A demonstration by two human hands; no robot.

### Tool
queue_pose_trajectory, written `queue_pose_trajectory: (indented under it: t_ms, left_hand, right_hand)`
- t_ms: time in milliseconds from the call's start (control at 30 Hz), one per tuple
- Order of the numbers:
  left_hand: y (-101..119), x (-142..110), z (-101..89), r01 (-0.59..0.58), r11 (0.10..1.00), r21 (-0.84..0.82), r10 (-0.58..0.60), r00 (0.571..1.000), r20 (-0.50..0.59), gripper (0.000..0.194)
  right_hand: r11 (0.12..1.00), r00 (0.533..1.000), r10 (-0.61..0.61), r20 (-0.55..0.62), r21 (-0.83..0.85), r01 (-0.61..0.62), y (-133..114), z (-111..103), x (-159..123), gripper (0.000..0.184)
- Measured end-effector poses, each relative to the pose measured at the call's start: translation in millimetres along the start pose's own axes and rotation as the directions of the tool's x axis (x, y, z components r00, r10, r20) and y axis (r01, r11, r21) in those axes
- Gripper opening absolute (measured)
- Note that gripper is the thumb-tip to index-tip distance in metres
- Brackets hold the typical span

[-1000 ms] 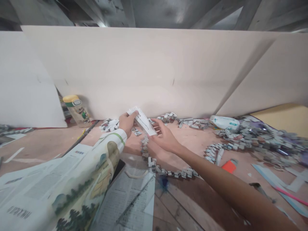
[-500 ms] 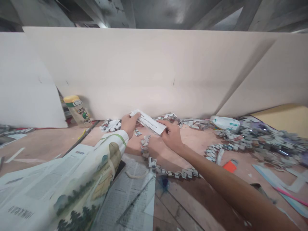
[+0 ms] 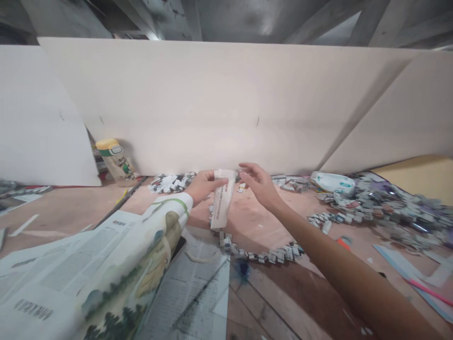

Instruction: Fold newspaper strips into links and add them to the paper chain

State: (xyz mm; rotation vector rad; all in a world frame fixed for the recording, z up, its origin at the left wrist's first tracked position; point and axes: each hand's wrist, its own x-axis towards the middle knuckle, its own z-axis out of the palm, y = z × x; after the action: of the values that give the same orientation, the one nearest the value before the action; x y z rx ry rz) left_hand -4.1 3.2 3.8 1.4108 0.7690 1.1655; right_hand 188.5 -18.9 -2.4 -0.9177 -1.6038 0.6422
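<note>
1. L hand (image 3: 204,187), in printed sleeve (image 3: 161,236): thumb on top, fingers under, pinched closed on far end of white paper strip (image 3: 222,205).
2. Paper strip: held abv bench (image 3: 276,219), approx. mid-width nr back edge; print showing, lower end twd front edge, hiding part of folded-paper chain (image 3: 262,258).
3. R hand (image 3: 261,185): bare arm, thumb & fingers part-spread, nothing seen in grip; just beside strip's far end, can't tell if touching.
4. Chain: curves across bench mid, front of hands.
5. Back edge, L to R: yellow-lid bottle (image 3: 118,163), folded bits (image 3: 171,183), white pack (image 3: 332,182); pile (image 3: 375,208) twd R edge.
6. Printed sheets (image 3: 102,236): twd front L corner.
</note>
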Motion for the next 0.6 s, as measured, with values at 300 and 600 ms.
queue_pose_trajectory:
  t_ms: [300, 600]
  left_hand:
    - [1.2, -5.0, 7.9, -0.076, 0.963, 0.258, 0.081, 0.997, -0.01, 0.033]
    - [-1.0, -2.2, 5.1, -0.172, 0.917, 0.359, 0.193, 0.981, -0.024, 0.029]
  right_hand:
    - [0.997, 0.994, 0.015, 0.11, -0.071, -0.007, -8.0, 0.5, -1.0, 0.035]
    - [0.998, 0.995, 0.054, 0.086, 0.037, -0.057, -5.9, -2.0, 1.2, 0.036]
